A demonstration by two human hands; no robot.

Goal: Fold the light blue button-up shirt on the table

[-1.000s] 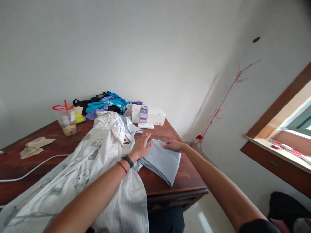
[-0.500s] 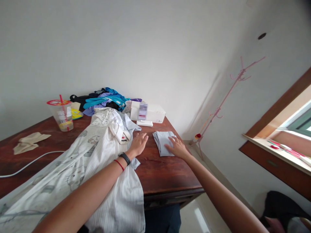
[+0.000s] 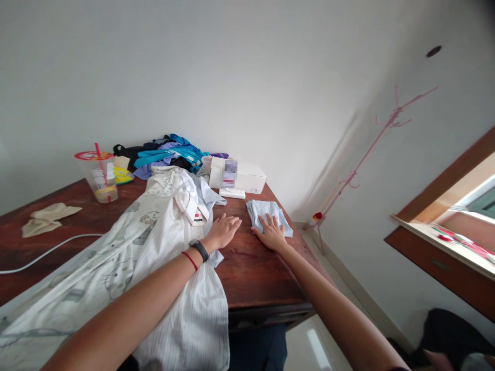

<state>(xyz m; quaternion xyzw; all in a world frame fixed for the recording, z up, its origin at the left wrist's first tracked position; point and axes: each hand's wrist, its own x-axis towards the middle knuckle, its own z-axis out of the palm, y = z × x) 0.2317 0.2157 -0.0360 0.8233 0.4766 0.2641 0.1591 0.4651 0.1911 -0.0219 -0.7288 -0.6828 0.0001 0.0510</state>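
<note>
A light grey-blue folded cloth (image 3: pixel 258 210) lies on the dark wooden table (image 3: pixel 263 278), its kind hidden by the folding. My right hand (image 3: pixel 271 233) rests flat on its near part with fingers spread. My left hand (image 3: pixel 223 232) is just left of it, over the table, fingers stretched out and holding nothing. A white striped shirt (image 3: pixel 195 304) is spread beneath and beside my left forearm, its collar pointing away from me. Under the shirt lies a pale printed cloth (image 3: pixel 119 252), and a bit of light blue fabric (image 3: pixel 212 195) shows past the collar.
Behind stand a white box (image 3: pixel 247 178) and a heap of blue, purple and black clothes (image 3: pixel 170 154). At left are a plastic cup with a straw (image 3: pixel 101 180), a beige cloth (image 3: pixel 50 216) and a white cable (image 3: pixel 58 252). A pink coat rack (image 3: pixel 371 141) stands right.
My right hand has shifted from the cloth's right side to its near part, fingers now flatter and more spread. The folded cloth sits slightly turned. My left hand has moved a little right.
</note>
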